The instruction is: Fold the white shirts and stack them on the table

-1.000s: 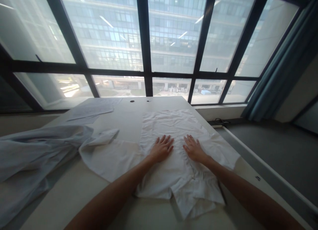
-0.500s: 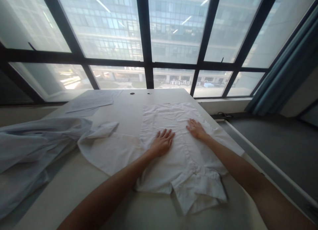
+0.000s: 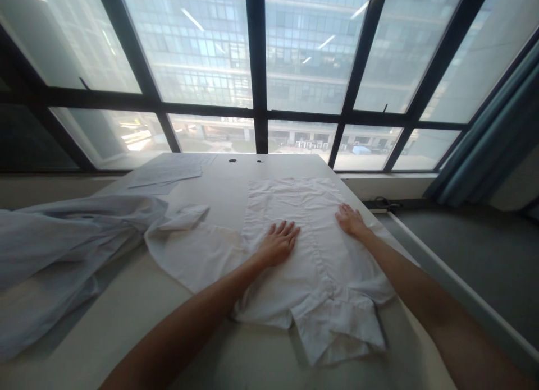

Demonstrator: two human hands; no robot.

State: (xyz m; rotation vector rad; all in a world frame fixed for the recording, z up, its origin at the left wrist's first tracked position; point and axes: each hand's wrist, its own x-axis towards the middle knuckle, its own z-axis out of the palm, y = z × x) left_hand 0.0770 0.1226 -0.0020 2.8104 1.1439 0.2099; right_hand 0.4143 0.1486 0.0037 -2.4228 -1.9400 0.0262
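The white shirt (image 3: 314, 261) lay on the bench (image 3: 219, 191), its long axis running lengthwise along it, collar (image 3: 343, 322) toward the bench's near edge, hem (image 3: 290, 184) toward its far end. The left hand (image 3: 279, 244) and right hand (image 3: 350, 220) rested flat, open, gripping nothing.

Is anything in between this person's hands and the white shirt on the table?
Nothing visible is. The left hand lies flat on the white shirt, fingers spread, and the right hand rests near its right edge. The greyish cloth and the papers lie off to the left.
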